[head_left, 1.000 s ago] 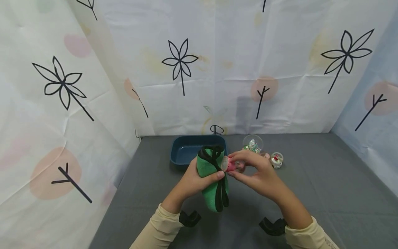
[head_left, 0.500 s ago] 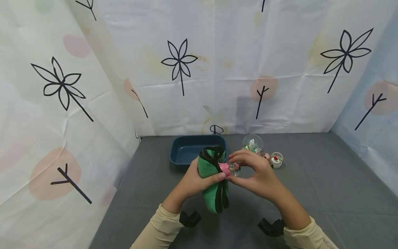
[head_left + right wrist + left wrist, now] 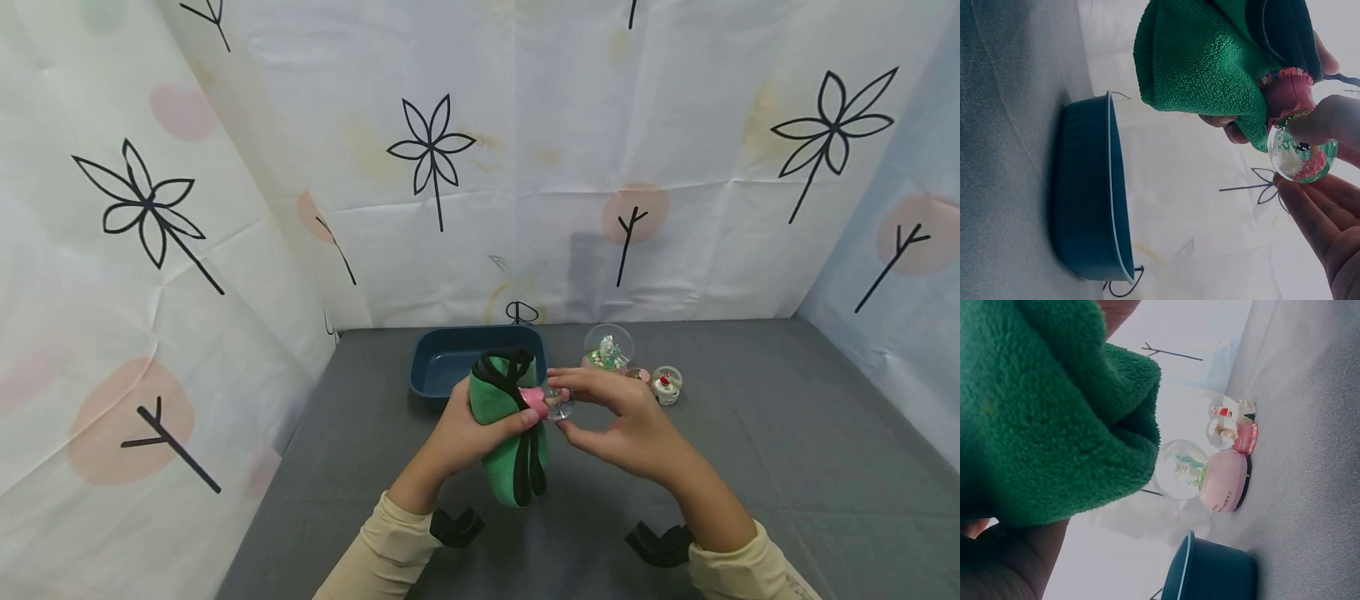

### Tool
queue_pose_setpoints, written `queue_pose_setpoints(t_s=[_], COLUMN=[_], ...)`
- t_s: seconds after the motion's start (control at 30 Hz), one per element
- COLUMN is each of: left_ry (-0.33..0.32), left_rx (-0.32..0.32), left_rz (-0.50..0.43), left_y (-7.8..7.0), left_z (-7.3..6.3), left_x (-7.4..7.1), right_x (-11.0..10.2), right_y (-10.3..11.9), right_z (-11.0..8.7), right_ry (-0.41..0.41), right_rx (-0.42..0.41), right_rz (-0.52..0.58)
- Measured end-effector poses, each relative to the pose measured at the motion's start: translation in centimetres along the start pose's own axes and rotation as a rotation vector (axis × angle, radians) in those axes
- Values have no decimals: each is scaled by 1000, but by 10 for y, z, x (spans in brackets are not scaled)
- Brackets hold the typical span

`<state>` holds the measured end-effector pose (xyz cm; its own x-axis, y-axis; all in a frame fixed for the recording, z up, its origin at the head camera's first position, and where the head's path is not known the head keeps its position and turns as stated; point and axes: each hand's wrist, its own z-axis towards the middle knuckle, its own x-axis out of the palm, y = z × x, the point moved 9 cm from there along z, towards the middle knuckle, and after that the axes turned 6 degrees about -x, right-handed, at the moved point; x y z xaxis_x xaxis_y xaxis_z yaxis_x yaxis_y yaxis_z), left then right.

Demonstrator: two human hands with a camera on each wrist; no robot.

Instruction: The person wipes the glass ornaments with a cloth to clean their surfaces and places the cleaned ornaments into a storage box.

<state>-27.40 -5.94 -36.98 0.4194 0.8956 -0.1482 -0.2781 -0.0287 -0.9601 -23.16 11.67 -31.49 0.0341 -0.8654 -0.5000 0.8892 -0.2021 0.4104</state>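
Observation:
In the head view my left hand (image 3: 476, 425) grips a folded green cloth (image 3: 501, 468) with dark edging. Its thumb lies over the cloth beside the pink base of a small snow globe (image 3: 559, 406). My right hand (image 3: 637, 421) has its fingers and thumb around the clear ball. The right wrist view shows a fingertip and the thumb touching that ball (image 3: 1302, 157), while the pink base (image 3: 1288, 97) is pushed against the cloth (image 3: 1210, 69). Cloth (image 3: 1054, 425) fills much of the left wrist view and hides most of the left fingers.
A blue rectangular tray (image 3: 435, 387) stands behind the left hand. Right of it are a larger snow globe (image 3: 1225, 481) on a pink base, a small one mostly hidden by my right hand, and another with a white base (image 3: 666, 390). Patterned fabric walls surround the grey table.
The held snow globe has moved left, and its pink base now sits against the cloth under my left thumb. My right fingers have shifted from around the base to the clear ball.

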Motion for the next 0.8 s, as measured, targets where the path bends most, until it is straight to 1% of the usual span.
queue_pose_setpoints(t_s=[0.17,0.37,0.43,0.6,0.8], left_ry=[23,46,57,69,75], left_rx=[16,3,16,62,78], left_rz=[2,24,12,-11,-20], left_y=[-3,0,-1,-4,-5], left_z=[0,-1,-1,-1,-1], left_x=[1,4,5,6,8], right_x=[0,1,1,4,7], right_y=[2,4,4,0,-6], right_z=[1,2,2,-1,-2], right_ry=[7,13,12,35,54], right_rx=[-9,-6,-12,25,115], right_rz=[6,9,-2,-7,19])
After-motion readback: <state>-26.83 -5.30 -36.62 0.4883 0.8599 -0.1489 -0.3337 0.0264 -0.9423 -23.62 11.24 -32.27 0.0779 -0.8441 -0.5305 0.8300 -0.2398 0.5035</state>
